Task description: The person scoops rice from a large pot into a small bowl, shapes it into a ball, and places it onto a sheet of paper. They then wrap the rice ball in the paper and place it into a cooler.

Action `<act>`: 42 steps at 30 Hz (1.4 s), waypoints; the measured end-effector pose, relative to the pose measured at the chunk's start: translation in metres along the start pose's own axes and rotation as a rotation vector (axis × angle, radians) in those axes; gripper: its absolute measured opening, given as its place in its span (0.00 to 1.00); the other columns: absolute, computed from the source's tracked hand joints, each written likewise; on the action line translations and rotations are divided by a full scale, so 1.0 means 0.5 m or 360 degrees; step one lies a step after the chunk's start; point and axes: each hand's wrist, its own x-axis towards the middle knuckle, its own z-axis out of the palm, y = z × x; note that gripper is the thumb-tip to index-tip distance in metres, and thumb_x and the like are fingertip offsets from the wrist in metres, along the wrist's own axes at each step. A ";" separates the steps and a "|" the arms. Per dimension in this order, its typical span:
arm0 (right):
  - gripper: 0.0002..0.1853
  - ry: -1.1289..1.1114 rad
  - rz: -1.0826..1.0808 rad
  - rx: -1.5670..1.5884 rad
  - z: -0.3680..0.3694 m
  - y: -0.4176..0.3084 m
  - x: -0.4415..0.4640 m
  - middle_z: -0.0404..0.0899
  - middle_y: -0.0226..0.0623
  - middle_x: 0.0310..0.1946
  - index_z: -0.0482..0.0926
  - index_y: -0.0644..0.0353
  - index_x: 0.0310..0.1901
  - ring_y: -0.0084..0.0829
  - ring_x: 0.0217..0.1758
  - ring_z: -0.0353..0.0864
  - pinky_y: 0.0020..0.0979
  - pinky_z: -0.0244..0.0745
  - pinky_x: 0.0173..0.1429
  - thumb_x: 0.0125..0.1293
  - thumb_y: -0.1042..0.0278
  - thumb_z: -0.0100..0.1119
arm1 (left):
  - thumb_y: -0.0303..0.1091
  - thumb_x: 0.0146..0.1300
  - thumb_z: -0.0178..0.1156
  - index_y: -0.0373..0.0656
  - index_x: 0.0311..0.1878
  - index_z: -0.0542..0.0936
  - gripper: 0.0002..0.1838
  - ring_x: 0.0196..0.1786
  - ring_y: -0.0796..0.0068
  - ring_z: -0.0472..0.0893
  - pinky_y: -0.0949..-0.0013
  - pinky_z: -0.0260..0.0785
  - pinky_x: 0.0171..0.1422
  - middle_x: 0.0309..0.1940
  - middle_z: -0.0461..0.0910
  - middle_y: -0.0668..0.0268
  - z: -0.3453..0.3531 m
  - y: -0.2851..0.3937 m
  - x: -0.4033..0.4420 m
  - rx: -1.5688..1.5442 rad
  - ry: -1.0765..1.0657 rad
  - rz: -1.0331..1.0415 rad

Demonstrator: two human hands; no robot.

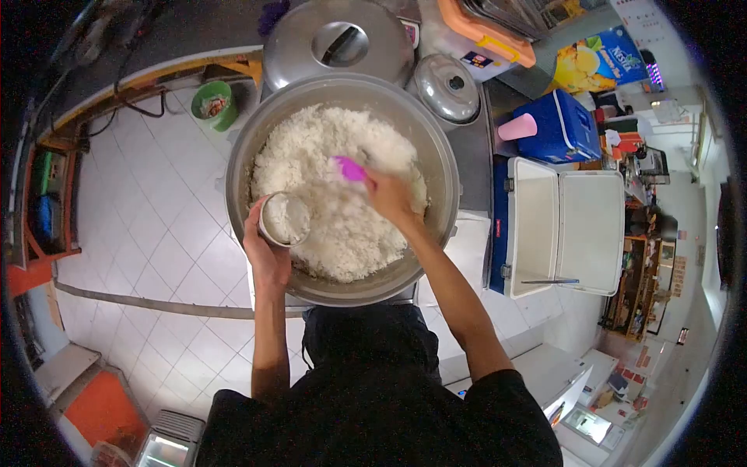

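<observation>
R hand [391,198] of a person in black closes round the handle of a purple paddle [350,169], its blade blurred over the rice [342,241] near mid-pot. L hand [266,253] curls about a small metal cup [265,223], mouth up, w/ white rice showing inside; the cup sits over the pot's L side, wrist crossing the rim. Whether the cup touches the rice below, can't tell.

Step in hand, by the look of it: working loose rice w/ the paddle, cup kept close by. The next move, in our judgement, calls for a level cup and a short paddle stroke btwn the two hands, clear of the cup's lip.

The rice is heaped in a wide metal pot [440,159], w/ bare wall showing along the upper R, so there's room for the blade there. Near rim is close to the person's waist; forearms pass over it, R one at lower R.

Beyond the far rim, little room: a big metal lid [299,50] stands right up by it, a smaller lidded pot [447,89] just beside, far R. A white sheet [464,249] lies R of the pot; an open cooler [533,233] is farther R. Tiled floor [156,202] spreads L, green bucket [227,118] near the far L rim.
</observation>
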 end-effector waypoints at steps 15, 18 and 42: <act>0.25 0.0050 -0.0241 -0.0823 -0.156 -0.248 -0.158 0.77 0.30 0.30 0.73 0.55 0.65 0.24 0.25 0.77 0.31 0.75 0.30 0.65 0.72 0.53 | 0.44 0.73 0.43 0.44 0.58 0.74 0.20 0.54 0.69 0.80 0.61 0.73 0.59 0.50 0.80 0.63 0.069 -0.044 0.053 -0.0026 -0.0216 -0.0297; 0.26 -0.0099 -0.0346 -0.1185 -0.107 -0.279 -0.201 0.78 0.35 0.33 0.69 0.54 0.67 0.36 0.20 0.79 0.39 0.74 0.23 0.66 0.74 0.49 | 0.45 0.72 0.40 0.40 0.52 0.77 0.21 0.46 0.66 0.83 0.61 0.80 0.49 0.43 0.82 0.58 0.083 -0.077 0.083 0.0013 -0.0334 -0.0464; 0.10 -0.0531 -0.0432 -0.0184 -0.204 -0.265 -0.100 0.82 0.54 0.30 0.83 0.65 0.40 0.45 0.32 0.83 0.42 0.78 0.40 0.67 0.72 0.51 | 0.43 0.76 0.42 0.43 0.56 0.73 0.17 0.53 0.70 0.79 0.66 0.73 0.61 0.47 0.79 0.63 0.105 -0.060 0.016 -0.0177 -0.0495 -0.0123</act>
